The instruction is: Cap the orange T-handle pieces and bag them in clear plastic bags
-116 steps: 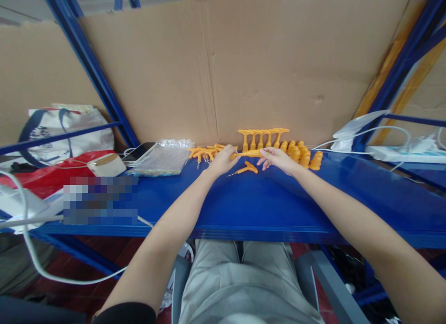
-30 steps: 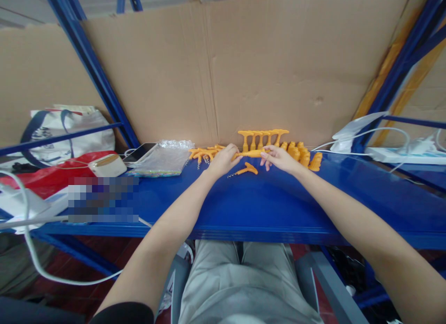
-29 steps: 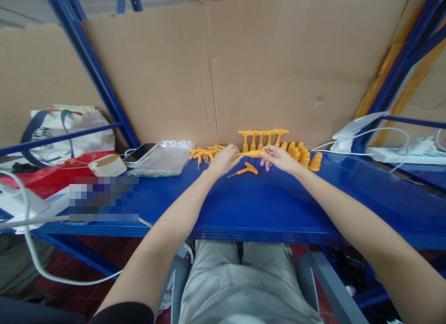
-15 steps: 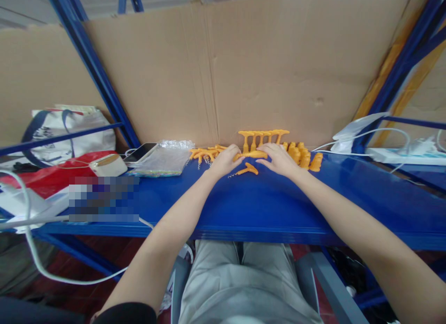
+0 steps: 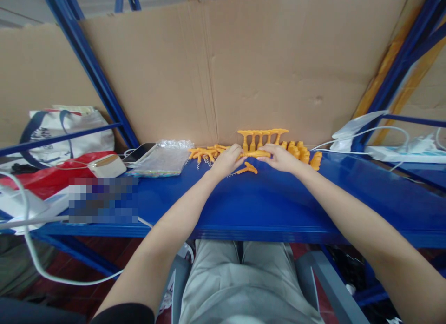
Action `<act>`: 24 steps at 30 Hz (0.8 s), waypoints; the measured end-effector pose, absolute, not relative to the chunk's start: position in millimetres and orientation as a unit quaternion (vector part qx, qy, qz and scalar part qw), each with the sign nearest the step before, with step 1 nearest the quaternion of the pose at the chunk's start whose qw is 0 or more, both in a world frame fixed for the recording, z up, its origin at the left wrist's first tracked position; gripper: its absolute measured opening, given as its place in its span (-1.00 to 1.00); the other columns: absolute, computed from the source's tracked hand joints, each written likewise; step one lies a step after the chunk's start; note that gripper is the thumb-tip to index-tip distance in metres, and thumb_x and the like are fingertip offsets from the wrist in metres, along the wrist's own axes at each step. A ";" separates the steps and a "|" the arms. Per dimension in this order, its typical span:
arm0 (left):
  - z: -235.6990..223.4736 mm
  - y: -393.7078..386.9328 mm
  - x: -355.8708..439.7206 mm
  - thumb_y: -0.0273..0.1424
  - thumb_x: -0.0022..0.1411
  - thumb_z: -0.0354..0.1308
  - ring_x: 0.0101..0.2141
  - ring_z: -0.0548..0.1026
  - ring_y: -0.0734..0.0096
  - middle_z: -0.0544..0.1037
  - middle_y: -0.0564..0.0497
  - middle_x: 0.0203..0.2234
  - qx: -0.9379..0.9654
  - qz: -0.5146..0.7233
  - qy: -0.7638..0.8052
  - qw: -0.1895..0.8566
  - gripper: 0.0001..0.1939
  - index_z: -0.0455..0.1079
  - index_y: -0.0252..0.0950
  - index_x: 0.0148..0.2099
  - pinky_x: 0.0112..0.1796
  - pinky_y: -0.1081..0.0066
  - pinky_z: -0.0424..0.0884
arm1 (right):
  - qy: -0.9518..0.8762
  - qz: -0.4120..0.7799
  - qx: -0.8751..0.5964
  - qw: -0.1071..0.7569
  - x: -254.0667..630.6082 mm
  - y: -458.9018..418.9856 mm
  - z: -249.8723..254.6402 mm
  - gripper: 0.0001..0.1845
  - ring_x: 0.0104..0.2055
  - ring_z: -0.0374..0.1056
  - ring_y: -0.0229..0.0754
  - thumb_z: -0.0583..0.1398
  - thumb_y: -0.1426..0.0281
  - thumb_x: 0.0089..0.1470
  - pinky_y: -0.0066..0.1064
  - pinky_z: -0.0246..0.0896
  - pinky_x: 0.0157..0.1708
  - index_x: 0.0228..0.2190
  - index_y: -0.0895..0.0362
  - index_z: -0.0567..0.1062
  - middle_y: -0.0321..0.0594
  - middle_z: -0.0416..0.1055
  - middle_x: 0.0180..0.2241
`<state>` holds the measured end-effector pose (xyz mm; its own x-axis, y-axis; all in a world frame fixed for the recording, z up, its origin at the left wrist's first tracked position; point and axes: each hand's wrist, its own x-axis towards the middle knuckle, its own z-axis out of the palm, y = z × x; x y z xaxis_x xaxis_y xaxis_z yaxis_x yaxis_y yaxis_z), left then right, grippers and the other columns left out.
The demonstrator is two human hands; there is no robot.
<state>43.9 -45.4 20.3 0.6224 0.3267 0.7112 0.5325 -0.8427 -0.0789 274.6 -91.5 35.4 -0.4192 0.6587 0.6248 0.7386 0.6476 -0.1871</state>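
Your left hand (image 5: 228, 161) and right hand (image 5: 281, 159) have their fingers closed on opposite ends of an orange piece (image 5: 254, 154), which spans the gap between them. A loose corkscrew (image 5: 251, 168) lies on your side of that gap; upright T-shaped pieces (image 5: 263, 132) stand just beyond your hands.

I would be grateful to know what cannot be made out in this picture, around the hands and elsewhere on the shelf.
All in the head view:
Full shape of the orange piece: partly covered by the left hand and right hand.
Right part of the corkscrew pile: hidden behind the left hand.
Lettering on the white bag: too small and blurred.
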 end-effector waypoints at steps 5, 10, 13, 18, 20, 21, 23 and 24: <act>28.4 -53.9 43.5 -0.30 0.42 -0.06 -0.12 0.47 0.18 0.49 -0.18 -0.17 -0.890 -0.350 -0.217 0.193 -0.77 0.34 -0.32 -0.15 -0.07 0.17 0.41 | -0.824 0.101 -0.436 0.348 276.8 -104.3 48.6 -0.46 -0.40 0.36 -0.16 0.15 -0.05 0.10 -0.36 0.25 -0.40 -0.24 0.15 0.59 -0.18 0.53 -0.37; 30.8 -57.1 44.5 -0.30 0.42 -0.06 -0.09 0.47 0.18 0.49 -0.17 -0.18 -0.897 -0.341 -0.205 0.192 -0.79 0.33 -0.31 -0.13 -0.08 0.20 0.41 | -0.820 0.189 -0.438 0.317 280.8 -104.3 51.5 -0.46 -0.46 0.33 -0.20 0.16 -0.07 0.07 -0.38 0.21 -0.44 -0.28 0.16 0.57 -0.22 0.47 -0.49; 29.2 -54.6 45.1 -0.31 0.41 -0.03 -0.16 0.47 0.24 0.47 -0.14 -0.24 -0.901 -0.351 -0.203 0.157 -0.81 0.32 -0.31 -0.19 -0.12 0.25 0.41 | -0.825 0.116 -0.446 0.326 278.6 -100.2 46.8 -0.53 -0.36 0.38 -0.13 0.14 0.00 0.13 -0.33 0.25 -0.35 -0.27 0.16 0.54 -0.15 0.50 -0.39; 25.9 -48.6 43.5 -0.31 0.38 0.00 -0.27 0.45 0.32 0.43 -0.06 -0.30 -0.895 -0.379 -0.220 0.088 -0.83 0.30 -0.29 -0.23 -0.19 0.30 0.42 | -0.828 -0.188 -0.462 0.257 268.4 -104.0 44.0 -0.71 -0.09 0.36 0.06 0.16 0.26 0.16 -0.21 0.15 -0.14 -0.20 0.20 0.49 0.05 0.50 -0.16; 26.1 -48.4 42.8 -0.30 0.37 0.02 -0.28 0.44 0.33 0.43 -0.05 -0.31 -0.890 -0.388 -0.228 0.075 -0.84 0.29 -0.29 -0.23 -0.20 0.30 0.42 | -0.808 -0.273 -0.478 0.209 261.7 -109.1 46.1 -0.76 -0.08 0.35 0.09 0.10 0.37 0.18 -0.20 0.08 -0.12 -0.19 0.22 0.49 0.10 0.49 -0.17; 26.6 -48.9 42.7 -0.30 0.37 0.02 -0.28 0.44 0.32 0.43 -0.05 -0.31 -0.888 -0.390 -0.231 0.072 -0.84 0.29 -0.29 -0.23 -0.20 0.30 0.42 | -0.795 -0.301 -0.491 0.190 257.5 -111.7 47.4 -0.76 -0.10 0.35 0.09 0.08 0.42 0.18 -0.19 0.05 -0.12 -0.19 0.23 0.49 0.11 0.50 -0.19; 27.8 -50.6 42.8 -0.30 0.36 0.03 -0.29 0.44 0.32 0.43 -0.05 -0.32 -0.889 -0.387 -0.236 0.070 -0.83 0.29 -0.28 -0.25 -0.21 0.30 0.42 | -0.773 -0.326 -0.521 0.157 248.1 -115.9 50.2 -0.73 -0.15 0.37 0.08 0.04 0.46 0.18 -0.20 0.02 -0.14 -0.19 0.26 0.49 0.12 0.51 -0.24; 28.5 -51.6 43.0 -0.30 0.36 0.04 -0.29 0.44 0.32 0.43 -0.05 -0.32 -0.891 -0.381 -0.238 0.070 -0.83 0.29 -0.28 -0.26 -0.22 0.30 0.42 | -0.763 -0.328 -0.539 0.142 243.2 -117.5 51.6 -0.72 -0.17 0.38 0.08 0.03 0.47 0.18 -0.19 0.01 -0.14 -0.19 0.27 0.50 0.13 0.52 -0.27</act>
